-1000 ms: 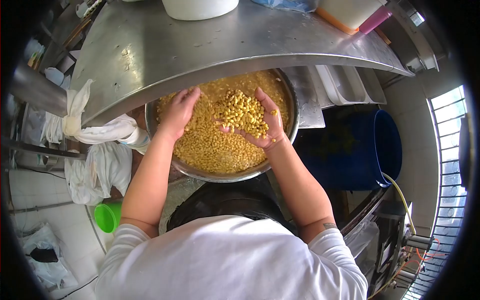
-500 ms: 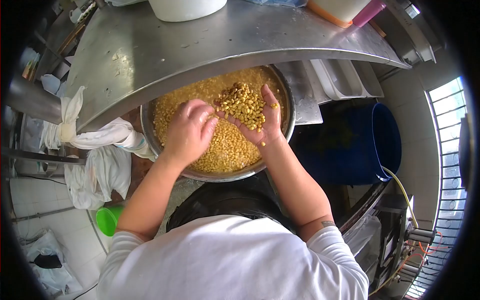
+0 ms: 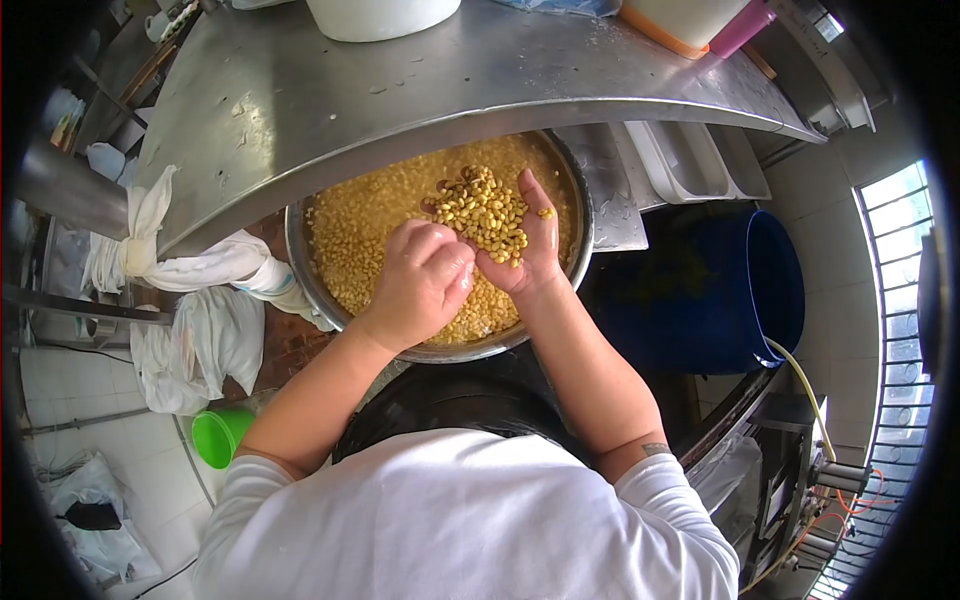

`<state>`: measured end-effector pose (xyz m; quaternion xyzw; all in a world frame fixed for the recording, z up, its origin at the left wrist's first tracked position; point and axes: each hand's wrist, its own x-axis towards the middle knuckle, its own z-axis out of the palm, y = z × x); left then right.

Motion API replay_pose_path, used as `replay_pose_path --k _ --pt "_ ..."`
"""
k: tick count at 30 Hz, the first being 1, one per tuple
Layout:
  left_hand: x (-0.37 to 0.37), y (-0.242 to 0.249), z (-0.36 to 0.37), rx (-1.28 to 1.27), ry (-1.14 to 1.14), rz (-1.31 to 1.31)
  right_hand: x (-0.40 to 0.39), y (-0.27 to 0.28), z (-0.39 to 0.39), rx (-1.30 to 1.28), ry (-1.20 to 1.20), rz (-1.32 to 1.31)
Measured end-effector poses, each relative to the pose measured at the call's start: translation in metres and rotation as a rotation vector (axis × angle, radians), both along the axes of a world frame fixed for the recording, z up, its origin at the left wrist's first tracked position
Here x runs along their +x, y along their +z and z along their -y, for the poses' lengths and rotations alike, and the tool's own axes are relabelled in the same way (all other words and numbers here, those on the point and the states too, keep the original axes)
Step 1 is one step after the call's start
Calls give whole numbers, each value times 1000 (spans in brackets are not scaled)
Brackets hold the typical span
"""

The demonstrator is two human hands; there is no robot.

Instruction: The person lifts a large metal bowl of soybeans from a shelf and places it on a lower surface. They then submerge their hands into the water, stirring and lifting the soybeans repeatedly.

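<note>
Cupped palm up, my right hand [image 3: 528,262] holds a heap of wet yellow beans [image 3: 488,212] above a big round metal basin [image 3: 583,225]. One bean clings to its thumb. My left hand [image 3: 422,285] is closed, its fingers curled together against the edge of the heap and the right palm. Whatever sits between those fingertips is hidden. Below both hands, more yellow beans [image 3: 345,255] lie in cloudy water, filling the basin.
A steel table [image 3: 330,95] overhangs the basin's far side, with a white tub [image 3: 385,18] on it. To the right stand a blue barrel [image 3: 680,310] and a white tray [image 3: 665,165]. White cloth [image 3: 225,265] and a green bucket [image 3: 222,436] are at left.
My left hand has moved right and slightly down, up to the beans in my right palm, and its fingers have curled tighter. The right hand has barely moved.
</note>
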<state>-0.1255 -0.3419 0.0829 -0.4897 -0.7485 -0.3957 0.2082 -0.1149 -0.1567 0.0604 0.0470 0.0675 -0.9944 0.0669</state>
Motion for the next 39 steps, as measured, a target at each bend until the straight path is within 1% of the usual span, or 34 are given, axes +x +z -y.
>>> replay_pose_path --k 1,2,3,4,5,7,8,10,13,15,18,23,26,28,31,32,35,36,37,38,39 --pt "-1 -1 2 0 0 0 1 0 0 -45 15 -23" --pt "-3 -2 5 40 49 17 2 0 0 -45 14 -22" --pt "-5 -3 6 80 99 33 4 8 3 40 -23 24" --pt "-6 -3 5 80 99 33 5 12 5 126 -59 70" --pt "-7 -2 4 67 133 13 5 8 3 126 -58 70" --pt "-8 -2 2 55 172 -8 5 4 -1 -16 22 -67" --pt "-9 -3 1 44 176 -30 4 1 -2 -16 24 -69" --pt "-8 -2 0 32 179 -51 6 13 5 38 -40 71" --pt "-1 3 3 5 148 -56 5 19 10 31 -69 109" --pt "8 7 3 -7 61 -31 6 18 12 48 -64 89" --pt "10 1 0 -14 6 -55 6 16 12 49 -55 71" --pt "10 3 -4 -14 -16 5 4 9 10 49 -49 74" --pt "8 0 0 25 -27 35 5 10 11 -21 -40 34" --pt "6 -2 5 61 -39 70 5 10 9 56 -62 40" --pt "0 5 20 85 54 109 4 8 6 53 -77 -23" --pt "-3 3 24 86 52 110 5 8 6 54 -79 -23" --pt "-16 -5 33 46 182 133 3 11 5 95 -75 7" --pt "-21 -10 37 46 183 133 -4 7 6 589 -121 105" --pt "-25 -18 41 -13 234 162 -9 2 5 1084 -165 202" --pt "-30 -25 45 -71 285 189 -13 -7 0 1085 -164 202" --pt "-34 -30 48 -74 298 184 -17 -20 -7 1664 -173 94"
